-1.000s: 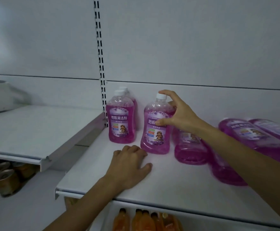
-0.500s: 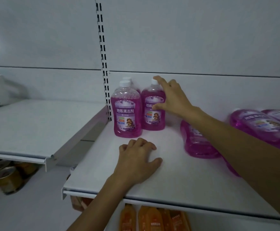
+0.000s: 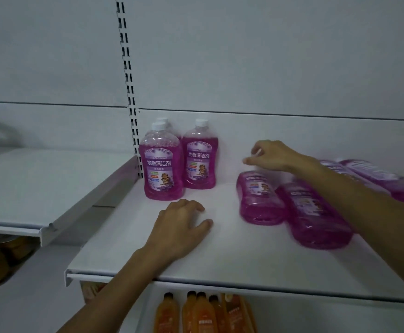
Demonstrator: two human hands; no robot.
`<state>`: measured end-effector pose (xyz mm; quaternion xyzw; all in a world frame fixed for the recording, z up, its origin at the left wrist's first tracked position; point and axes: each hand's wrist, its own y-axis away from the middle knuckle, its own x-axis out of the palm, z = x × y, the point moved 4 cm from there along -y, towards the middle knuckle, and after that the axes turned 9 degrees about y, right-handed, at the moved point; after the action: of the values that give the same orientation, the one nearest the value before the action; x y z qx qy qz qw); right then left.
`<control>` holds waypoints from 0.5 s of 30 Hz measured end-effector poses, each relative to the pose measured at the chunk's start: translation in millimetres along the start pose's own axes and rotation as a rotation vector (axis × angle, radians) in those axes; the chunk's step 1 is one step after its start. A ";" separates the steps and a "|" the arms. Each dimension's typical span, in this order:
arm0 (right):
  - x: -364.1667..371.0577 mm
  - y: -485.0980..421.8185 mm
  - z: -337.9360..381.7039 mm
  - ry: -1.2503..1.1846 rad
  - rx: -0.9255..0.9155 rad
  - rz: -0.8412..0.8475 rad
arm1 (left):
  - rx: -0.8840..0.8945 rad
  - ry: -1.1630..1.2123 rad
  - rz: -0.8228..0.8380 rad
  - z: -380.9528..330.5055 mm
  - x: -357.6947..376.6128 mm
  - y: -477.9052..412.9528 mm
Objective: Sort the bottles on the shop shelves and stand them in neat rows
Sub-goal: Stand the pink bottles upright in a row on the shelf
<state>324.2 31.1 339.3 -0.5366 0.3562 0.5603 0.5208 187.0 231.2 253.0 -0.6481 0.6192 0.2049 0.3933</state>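
The white shelf (image 3: 220, 258) carried all the stock. Under the right forearm and outward past it lay the toppled bottles (image 3: 316, 217), pink, full and on their sides, bases toward the shelf's front edge. The nearest toppled bottle (image 3: 259, 198) lay directly beneath the right hand (image 3: 270, 156), its neck end hidden under the fingers. Well to the inner side of that hand stood the upright bottles (image 3: 200, 159), two in front and one behind, close together at the back wall. The left hand (image 3: 179, 227) rested palm down on the shelf just in front of them, fingers loosely bent, holding nothing. The right hand was blurred, thumb and forefinger part-curled and apart. Whether they pinched the bottle's cap could not be told. Each bottle appeared heavy for its size, being full. The clear plastic wall looked smooth, likely slippery, and would probably yield a little under pressure. The liquid would shift on tipping upright. The advisable hold was round the shoulder below the neck, not the cap alone.
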 end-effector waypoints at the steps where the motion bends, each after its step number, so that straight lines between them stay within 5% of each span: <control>1: 3.3 3.7 -7.9 0.076 0.015 0.093 | -0.016 0.008 0.011 -5.6 4.6 -3.0; 5: 25.4 9.5 -23.7 0.060 0.049 0.320 | -0.039 0.084 0.092 -37.7 31.9 -15.3; 15: 31.1 10.6 -15.9 -0.167 0.035 0.275 | -0.105 -0.136 0.038 -48.8 65.8 -30.8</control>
<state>321.4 20.0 304.7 -0.4250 0.3914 0.6628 0.4763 215.7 149.4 241.0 -0.6406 0.5918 0.2880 0.3957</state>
